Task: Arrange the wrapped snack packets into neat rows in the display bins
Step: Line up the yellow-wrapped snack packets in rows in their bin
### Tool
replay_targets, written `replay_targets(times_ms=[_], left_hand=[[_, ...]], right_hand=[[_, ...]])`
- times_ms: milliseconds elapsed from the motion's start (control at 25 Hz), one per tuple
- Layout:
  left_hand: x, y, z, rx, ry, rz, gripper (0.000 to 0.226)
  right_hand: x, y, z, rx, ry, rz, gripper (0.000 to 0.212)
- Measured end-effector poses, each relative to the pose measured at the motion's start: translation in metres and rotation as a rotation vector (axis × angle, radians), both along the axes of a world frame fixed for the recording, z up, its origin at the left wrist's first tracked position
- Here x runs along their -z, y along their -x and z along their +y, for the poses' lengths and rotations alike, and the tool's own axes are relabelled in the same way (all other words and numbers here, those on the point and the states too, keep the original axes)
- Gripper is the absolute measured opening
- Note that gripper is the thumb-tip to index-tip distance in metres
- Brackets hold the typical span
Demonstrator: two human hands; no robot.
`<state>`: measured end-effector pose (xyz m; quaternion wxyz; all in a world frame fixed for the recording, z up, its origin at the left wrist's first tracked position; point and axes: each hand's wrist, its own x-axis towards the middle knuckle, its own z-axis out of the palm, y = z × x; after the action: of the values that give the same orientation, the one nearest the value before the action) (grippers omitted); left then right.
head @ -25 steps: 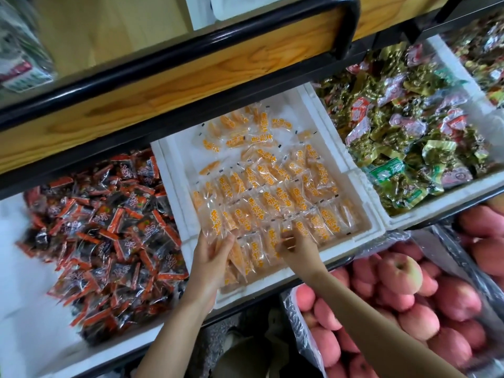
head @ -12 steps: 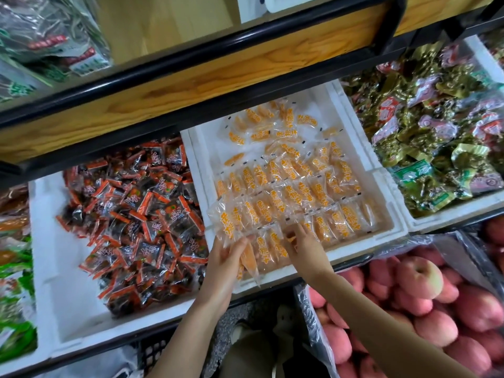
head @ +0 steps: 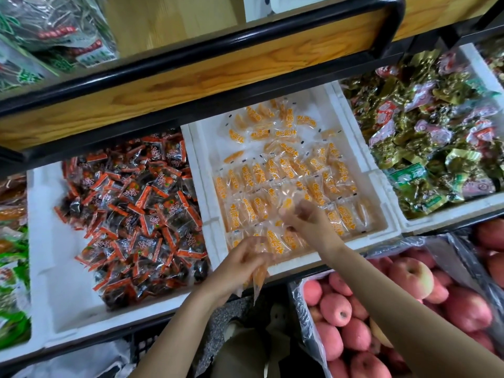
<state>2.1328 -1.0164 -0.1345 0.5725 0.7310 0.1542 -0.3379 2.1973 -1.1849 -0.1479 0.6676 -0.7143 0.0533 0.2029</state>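
The orange packets (head: 272, 173) are found in the middle bin (head: 210, 143), a white foam box. Three rough rows are laid across its near half, and loose ones are scattered toward the far wall.

A bundle (head: 259, 276) of the same packets is gripped in the left hand (head: 242, 260), which is held at the near rim with the wrappers hanging over the edge. A single packet (head: 287, 201) is pinched at the fingertips of the right hand (head: 308, 219), raised just above the near rows. This hand is blurred, so the finger detail is not resolved.

Red-and-black packets (head: 131, 214) are heaped in the bin to the left, and green and gold packets (head: 436, 148) in the bin to the right. Apples (head: 409, 276) are seen below, under the right forearm. A wooden shelf (head: 191, 85) with a black rail is noted above the bins.
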Motion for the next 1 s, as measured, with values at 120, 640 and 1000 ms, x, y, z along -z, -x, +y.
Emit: replay_targets(times_ms=[120, 640, 1000], left_hand=[[0.003, 0.0, 0.007, -0.213, 0.028, 0.024, 0.025], [0.034, -0.005, -0.008, -0.503, 0.112, 0.148, 0.034], [0.019, -0.005, 0.001, -0.444, 0.297, 0.106, 0.035]], right_hand=[[0.004, -0.005, -0.015, 0.13, -0.082, 0.159, 0.026], [0.079, -0.008, -0.027, -0.138, 0.674, 0.003, 0.025], [0.081, 0.001, -0.017, -0.219, 0.79, -0.103, 0.041]])
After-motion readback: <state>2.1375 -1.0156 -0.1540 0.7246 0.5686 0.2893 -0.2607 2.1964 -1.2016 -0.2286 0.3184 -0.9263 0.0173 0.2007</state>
